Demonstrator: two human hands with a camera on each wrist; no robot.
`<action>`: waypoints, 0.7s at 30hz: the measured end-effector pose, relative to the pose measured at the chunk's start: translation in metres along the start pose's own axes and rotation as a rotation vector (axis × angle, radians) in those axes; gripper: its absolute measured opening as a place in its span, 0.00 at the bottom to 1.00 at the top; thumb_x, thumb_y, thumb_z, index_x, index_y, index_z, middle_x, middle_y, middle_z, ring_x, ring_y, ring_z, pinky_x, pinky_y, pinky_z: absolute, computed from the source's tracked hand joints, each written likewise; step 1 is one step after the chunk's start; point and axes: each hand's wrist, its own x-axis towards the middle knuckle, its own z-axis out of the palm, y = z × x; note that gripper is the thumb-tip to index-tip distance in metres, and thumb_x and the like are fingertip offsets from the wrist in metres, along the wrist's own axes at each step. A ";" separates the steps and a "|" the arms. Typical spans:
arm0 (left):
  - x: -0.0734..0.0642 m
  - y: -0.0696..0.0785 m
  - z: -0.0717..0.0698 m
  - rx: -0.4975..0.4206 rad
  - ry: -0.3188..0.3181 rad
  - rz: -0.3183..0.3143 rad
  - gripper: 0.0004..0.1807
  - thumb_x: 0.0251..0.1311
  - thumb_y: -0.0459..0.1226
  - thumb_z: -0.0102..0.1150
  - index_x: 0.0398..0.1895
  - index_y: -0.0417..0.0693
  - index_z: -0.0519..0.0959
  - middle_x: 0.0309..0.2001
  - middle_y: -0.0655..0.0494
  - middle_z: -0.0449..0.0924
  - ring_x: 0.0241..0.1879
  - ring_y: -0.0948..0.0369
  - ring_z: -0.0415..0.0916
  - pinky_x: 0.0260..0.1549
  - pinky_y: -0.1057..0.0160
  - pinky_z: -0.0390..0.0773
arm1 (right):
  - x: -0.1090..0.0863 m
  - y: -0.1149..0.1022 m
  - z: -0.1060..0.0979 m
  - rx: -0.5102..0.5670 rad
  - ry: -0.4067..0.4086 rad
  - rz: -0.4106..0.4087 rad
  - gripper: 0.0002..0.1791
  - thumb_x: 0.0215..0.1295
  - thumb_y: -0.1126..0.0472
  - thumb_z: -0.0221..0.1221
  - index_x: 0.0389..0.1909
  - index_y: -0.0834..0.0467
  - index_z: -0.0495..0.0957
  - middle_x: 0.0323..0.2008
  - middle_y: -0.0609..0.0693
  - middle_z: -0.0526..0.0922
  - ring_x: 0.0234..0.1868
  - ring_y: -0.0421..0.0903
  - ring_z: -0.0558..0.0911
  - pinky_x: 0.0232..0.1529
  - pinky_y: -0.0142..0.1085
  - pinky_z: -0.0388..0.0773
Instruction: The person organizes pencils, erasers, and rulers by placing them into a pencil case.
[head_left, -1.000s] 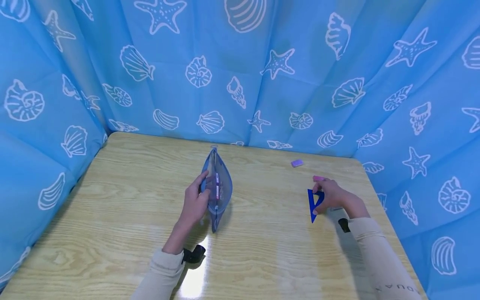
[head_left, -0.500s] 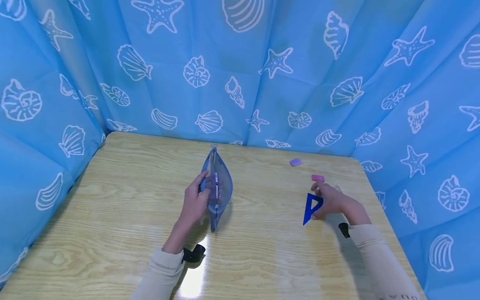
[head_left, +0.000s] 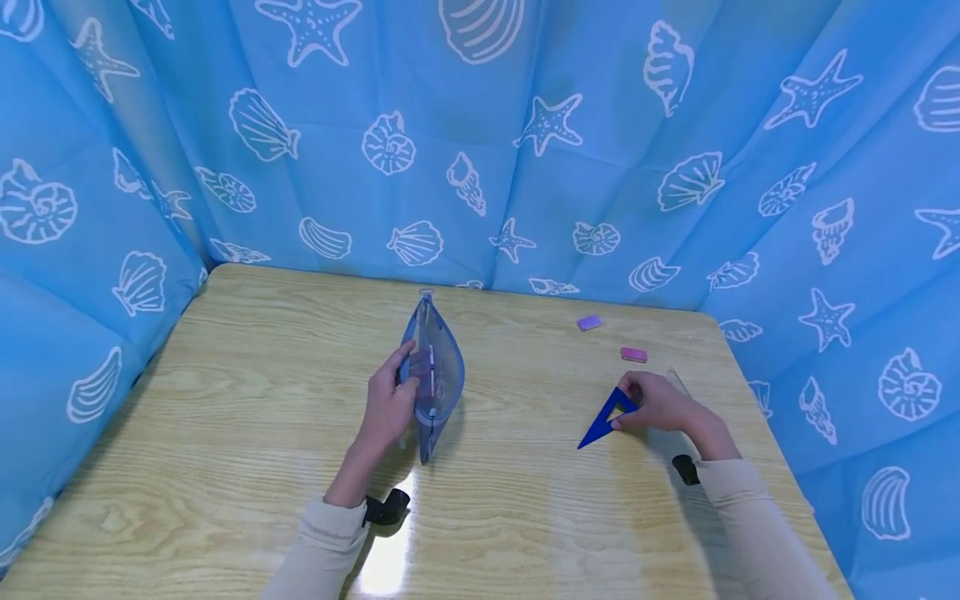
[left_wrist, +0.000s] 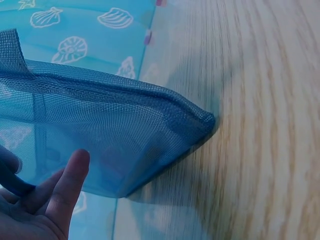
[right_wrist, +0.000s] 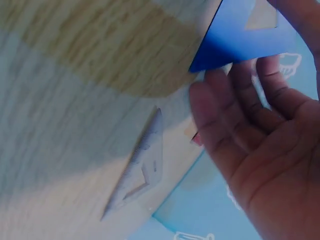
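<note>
My left hand (head_left: 392,402) grips the near side of a blue mesh zip pouch (head_left: 448,371), which stands with its mouth spread upward. A slim, pen-like item (head_left: 432,371) shows inside; the rest of its contents is unclear. In the left wrist view the pouch's mesh end (left_wrist: 165,117) reaches out above the wood. Over the table's right part, my right hand (head_left: 660,404) pinches a blue triangular set square (head_left: 597,428) between thumb and fingers, its long point toward the lower left. The right wrist view shows the same set square (right_wrist: 225,50) at the fingertips.
A clear set square (right_wrist: 156,160) lies on the table (head_left: 517,517) beside the right hand. Behind that hand are a pink eraser-like block (head_left: 633,355) and a purple one (head_left: 589,322). A blue seashell curtain (head_left: 427,192) borders the table's back and sides.
The right hand has drawn back from the pink block with the blue set square, which has swung its point leftward. The left hand keeps its grip on the pouch.
</note>
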 end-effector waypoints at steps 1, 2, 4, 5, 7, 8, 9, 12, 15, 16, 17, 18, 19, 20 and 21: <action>0.000 0.000 0.000 -0.003 -0.001 0.000 0.35 0.60 0.26 0.45 0.74 0.34 0.64 0.70 0.32 0.68 0.67 0.39 0.70 0.61 0.42 0.74 | 0.000 0.001 0.001 0.025 0.005 -0.013 0.21 0.53 0.57 0.76 0.35 0.60 0.72 0.30 0.51 0.74 0.32 0.45 0.71 0.35 0.35 0.68; 0.000 0.000 -0.001 -0.003 -0.001 0.001 0.35 0.60 0.26 0.45 0.75 0.34 0.63 0.70 0.32 0.68 0.67 0.39 0.70 0.61 0.42 0.75 | 0.000 0.001 0.001 0.044 0.012 -0.028 0.20 0.55 0.58 0.75 0.34 0.60 0.71 0.29 0.51 0.73 0.31 0.44 0.71 0.34 0.34 0.67; 0.000 0.001 -0.001 -0.005 -0.003 0.000 0.35 0.60 0.27 0.45 0.75 0.34 0.63 0.69 0.33 0.69 0.67 0.39 0.70 0.60 0.41 0.75 | 0.000 0.002 0.002 0.076 0.019 -0.058 0.18 0.57 0.60 0.73 0.34 0.61 0.71 0.28 0.51 0.72 0.31 0.44 0.71 0.32 0.33 0.67; -0.001 0.001 -0.002 -0.005 -0.002 -0.001 0.35 0.60 0.26 0.45 0.75 0.34 0.63 0.69 0.32 0.69 0.67 0.39 0.70 0.60 0.41 0.75 | 0.000 0.002 0.002 0.087 0.021 -0.069 0.17 0.58 0.61 0.73 0.35 0.61 0.72 0.28 0.51 0.72 0.30 0.44 0.71 0.31 0.32 0.68; -0.001 0.001 -0.002 -0.005 -0.005 -0.004 0.35 0.60 0.27 0.45 0.75 0.35 0.63 0.70 0.32 0.68 0.68 0.39 0.69 0.61 0.41 0.74 | -0.001 0.002 0.002 0.110 0.024 -0.081 0.14 0.59 0.62 0.71 0.37 0.61 0.75 0.29 0.50 0.73 0.31 0.44 0.72 0.31 0.31 0.70; -0.001 0.001 -0.002 -0.002 -0.007 -0.007 0.35 0.61 0.27 0.45 0.75 0.35 0.63 0.71 0.32 0.67 0.68 0.39 0.69 0.62 0.41 0.73 | -0.001 0.003 0.002 0.121 0.026 -0.089 0.13 0.60 0.63 0.71 0.38 0.62 0.76 0.29 0.50 0.74 0.31 0.44 0.73 0.32 0.31 0.71; -0.002 0.001 -0.002 -0.001 -0.007 -0.010 0.35 0.61 0.27 0.45 0.75 0.35 0.63 0.71 0.33 0.67 0.68 0.39 0.68 0.62 0.41 0.73 | -0.002 0.003 0.002 0.132 0.028 -0.096 0.12 0.61 0.63 0.70 0.40 0.62 0.77 0.29 0.49 0.74 0.32 0.44 0.74 0.32 0.31 0.72; -0.001 0.001 -0.002 -0.001 -0.006 -0.016 0.35 0.60 0.27 0.45 0.75 0.35 0.63 0.71 0.32 0.67 0.68 0.39 0.68 0.62 0.41 0.73 | -0.003 0.004 0.004 0.191 0.034 -0.116 0.12 0.62 0.66 0.68 0.44 0.64 0.79 0.31 0.51 0.76 0.32 0.44 0.75 0.33 0.31 0.74; -0.001 0.001 -0.002 -0.005 -0.005 -0.019 0.35 0.60 0.27 0.45 0.75 0.35 0.63 0.70 0.33 0.68 0.67 0.39 0.70 0.61 0.41 0.74 | -0.005 0.005 0.005 0.263 0.021 -0.109 0.14 0.62 0.67 0.67 0.48 0.65 0.79 0.34 0.54 0.78 0.31 0.44 0.77 0.32 0.32 0.79; -0.001 0.002 -0.001 -0.003 -0.003 -0.018 0.35 0.60 0.27 0.45 0.75 0.35 0.63 0.70 0.33 0.68 0.67 0.39 0.70 0.61 0.41 0.74 | -0.005 0.005 0.005 0.291 0.010 -0.098 0.16 0.62 0.68 0.67 0.50 0.66 0.79 0.35 0.56 0.78 0.31 0.45 0.78 0.32 0.32 0.80; -0.001 0.002 -0.002 -0.002 -0.003 -0.018 0.35 0.60 0.27 0.45 0.75 0.35 0.63 0.70 0.33 0.69 0.66 0.39 0.71 0.61 0.41 0.74 | -0.006 0.004 0.005 0.321 -0.002 -0.081 0.17 0.63 0.68 0.67 0.52 0.66 0.78 0.37 0.57 0.78 0.30 0.46 0.79 0.32 0.33 0.82; -0.001 0.002 -0.002 -0.003 -0.003 -0.019 0.35 0.60 0.27 0.45 0.75 0.35 0.63 0.69 0.33 0.69 0.66 0.39 0.71 0.60 0.41 0.75 | -0.007 0.003 0.005 0.341 -0.014 -0.068 0.20 0.63 0.68 0.67 0.54 0.67 0.77 0.39 0.59 0.79 0.31 0.46 0.80 0.32 0.34 0.83; -0.001 0.002 -0.002 -0.003 -0.003 -0.019 0.35 0.60 0.27 0.45 0.75 0.35 0.63 0.69 0.33 0.70 0.66 0.39 0.72 0.60 0.41 0.75 | -0.008 0.002 0.005 0.358 -0.023 -0.050 0.21 0.63 0.67 0.66 0.56 0.67 0.77 0.41 0.60 0.79 0.32 0.47 0.82 0.32 0.36 0.84; -0.001 0.002 -0.002 -0.002 -0.002 -0.019 0.35 0.60 0.27 0.45 0.75 0.35 0.63 0.69 0.33 0.70 0.65 0.39 0.72 0.60 0.41 0.75 | -0.009 0.001 0.005 0.372 -0.035 -0.038 0.23 0.64 0.67 0.66 0.58 0.68 0.76 0.44 0.62 0.80 0.34 0.48 0.83 0.33 0.37 0.85; -0.001 0.002 -0.001 0.000 -0.001 -0.019 0.35 0.60 0.27 0.45 0.75 0.35 0.63 0.68 0.33 0.71 0.65 0.39 0.72 0.60 0.41 0.75 | -0.010 -0.001 0.005 0.380 -0.046 -0.027 0.24 0.65 0.66 0.66 0.60 0.68 0.75 0.47 0.64 0.80 0.35 0.48 0.84 0.34 0.37 0.86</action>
